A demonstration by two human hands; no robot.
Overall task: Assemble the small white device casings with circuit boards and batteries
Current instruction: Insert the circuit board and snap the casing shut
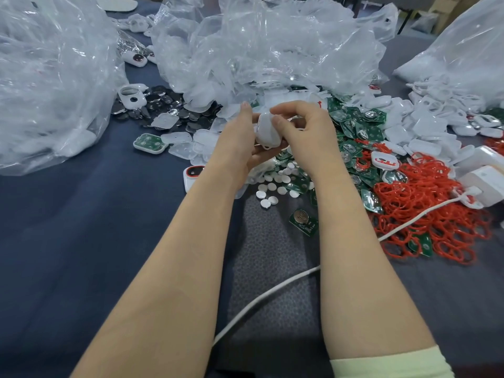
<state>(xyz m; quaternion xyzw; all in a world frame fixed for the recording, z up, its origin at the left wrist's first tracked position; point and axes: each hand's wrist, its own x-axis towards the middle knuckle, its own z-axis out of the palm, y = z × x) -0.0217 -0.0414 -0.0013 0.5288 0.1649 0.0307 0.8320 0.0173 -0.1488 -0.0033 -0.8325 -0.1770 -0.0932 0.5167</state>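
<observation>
Past bare forearms, left hand and right hand grip the white casing.

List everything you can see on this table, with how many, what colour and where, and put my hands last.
casing: one, white, held between both hands at centre
circuit boards: many, green, heaped right of the hands
loose shells: many, white, piled at far right
dark discs: many, dark grey, piled left of centre, possibly batteries
white discs: many, white, scattered just below the hands
rings: many, red, heaped at right
bags: several, clear, across the back
cable: one, white, across the cloth in front
cloth: one, dark blue, covering the table
left hand: cradles the casing from below
right hand: pinches the casing from above
</observation>
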